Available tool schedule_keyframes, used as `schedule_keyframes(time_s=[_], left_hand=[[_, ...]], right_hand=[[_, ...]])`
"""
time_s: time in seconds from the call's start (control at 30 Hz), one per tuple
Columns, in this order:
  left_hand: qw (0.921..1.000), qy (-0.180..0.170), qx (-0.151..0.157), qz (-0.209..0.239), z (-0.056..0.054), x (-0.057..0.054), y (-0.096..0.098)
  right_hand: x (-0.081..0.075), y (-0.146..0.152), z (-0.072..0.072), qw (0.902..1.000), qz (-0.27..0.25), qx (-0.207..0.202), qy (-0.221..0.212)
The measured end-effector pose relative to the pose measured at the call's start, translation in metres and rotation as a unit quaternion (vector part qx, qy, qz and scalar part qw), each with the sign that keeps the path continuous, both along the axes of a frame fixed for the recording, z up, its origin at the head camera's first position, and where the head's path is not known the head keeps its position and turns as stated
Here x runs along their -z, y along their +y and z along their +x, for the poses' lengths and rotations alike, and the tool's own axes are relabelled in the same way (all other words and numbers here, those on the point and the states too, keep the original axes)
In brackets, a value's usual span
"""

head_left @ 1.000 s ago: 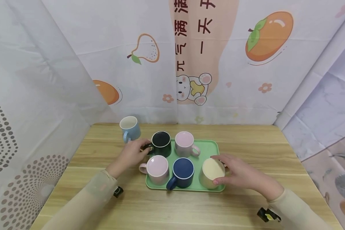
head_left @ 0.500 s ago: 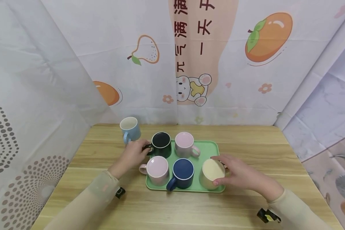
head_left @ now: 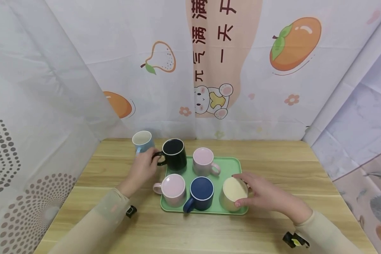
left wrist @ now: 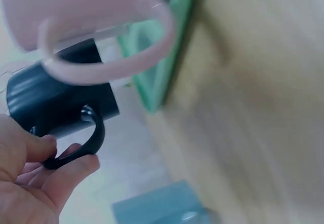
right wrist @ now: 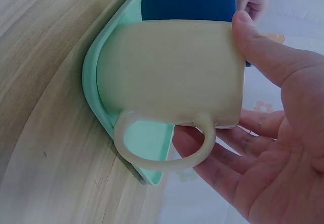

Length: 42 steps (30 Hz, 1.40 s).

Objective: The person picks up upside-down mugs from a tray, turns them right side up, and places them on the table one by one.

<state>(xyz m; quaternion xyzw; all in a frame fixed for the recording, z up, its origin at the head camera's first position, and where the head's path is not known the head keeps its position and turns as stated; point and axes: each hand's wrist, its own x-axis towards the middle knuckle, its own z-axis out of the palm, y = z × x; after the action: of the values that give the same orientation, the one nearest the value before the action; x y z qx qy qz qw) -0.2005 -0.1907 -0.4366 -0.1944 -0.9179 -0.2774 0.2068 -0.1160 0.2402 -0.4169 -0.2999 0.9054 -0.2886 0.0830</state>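
Note:
My left hand (head_left: 141,169) pinches the handle of a black mug (head_left: 175,158) between thumb and fingers. That mug is raised over the back left corner of the green tray (head_left: 230,167). In the left wrist view the black mug (left wrist: 61,100) hangs beyond a pink handle. At the tray's front right corner stands a cream mug (head_left: 233,197); my right hand (head_left: 263,194) grips it near the top, thumb on one side and fingers on the other. The right wrist view shows the cream mug (right wrist: 172,72) resting in the tray with its handle toward the fingers.
Also on the tray are a pink mug (head_left: 174,195) at front left, a navy mug (head_left: 202,195) beside it and another pink mug (head_left: 203,164) behind. A light blue mug (head_left: 143,140) stands on the wooden table (head_left: 190,233) at back left, close to my left hand. A printed cloth (head_left: 165,91) hangs behind.
My left hand has lifted the black mug off the tray, slightly up and to the left. My right hand stays at the cream mug. The view has tipped up slightly.

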Motion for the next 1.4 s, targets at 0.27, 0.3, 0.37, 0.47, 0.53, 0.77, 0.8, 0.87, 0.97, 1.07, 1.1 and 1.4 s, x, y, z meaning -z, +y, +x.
schedule_keyframes(time_s=[0.27, 0.3, 0.37, 0.47, 0.53, 0.77, 0.8, 0.87, 0.97, 1.07, 1.1, 1.4], left_hand=[[0.9951, 0.076, -0.035, 0.051, -0.003, -0.037, 0.004], [0.9941, 0.081, -0.038, 0.06, -0.004, -0.04, 0.005], [0.9923, 0.083, -0.044, 0.08, -0.004, -0.046, 0.007], [0.9887, 0.055, -0.049, 0.131, -0.003, -0.051, 0.011], [0.9808, 0.01, -0.041, 0.191, -0.001, -0.053, 0.016], [0.8665, -0.199, 0.032, 0.457, 0.006, -0.053, 0.037], [0.8432, -0.225, 0.04, 0.487, 0.007, -0.053, 0.04], [0.8065, -0.263, 0.045, 0.528, 0.009, -0.052, 0.045], [0.7702, -0.3, 0.041, 0.561, 0.012, -0.053, 0.052], [0.7495, -0.323, 0.033, 0.577, 0.014, -0.054, 0.059], [0.7439, -0.328, 0.031, 0.581, 0.015, -0.054, 0.062], [0.6979, -0.38, 0.043, 0.606, 0.022, -0.052, 0.086]], right_hand=[[-0.001, 0.0, 0.0, 1.0, -0.002, 0.001, -0.006], [-0.001, -0.001, 0.0, 1.0, -0.001, 0.001, -0.006], [-0.001, -0.001, 0.0, 1.0, 0.0, 0.002, -0.007], [-0.001, -0.001, 0.001, 1.0, -0.001, 0.003, -0.007], [-0.001, -0.001, 0.001, 1.0, -0.001, 0.004, -0.007], [0.0, 0.0, 0.0, 1.0, -0.004, 0.003, -0.007], [0.0, 0.0, 0.0, 1.0, -0.004, 0.003, -0.007], [0.0, 0.001, 0.0, 1.0, -0.003, 0.001, -0.004], [0.0, 0.0, 0.0, 1.0, -0.005, -0.002, -0.002], [0.001, 0.0, 0.0, 0.9999, -0.01, -0.004, -0.001], [0.001, 0.0, 0.0, 0.9999, -0.011, -0.005, 0.0], [-0.002, 0.0, 0.001, 0.9999, -0.01, -0.002, -0.009]])
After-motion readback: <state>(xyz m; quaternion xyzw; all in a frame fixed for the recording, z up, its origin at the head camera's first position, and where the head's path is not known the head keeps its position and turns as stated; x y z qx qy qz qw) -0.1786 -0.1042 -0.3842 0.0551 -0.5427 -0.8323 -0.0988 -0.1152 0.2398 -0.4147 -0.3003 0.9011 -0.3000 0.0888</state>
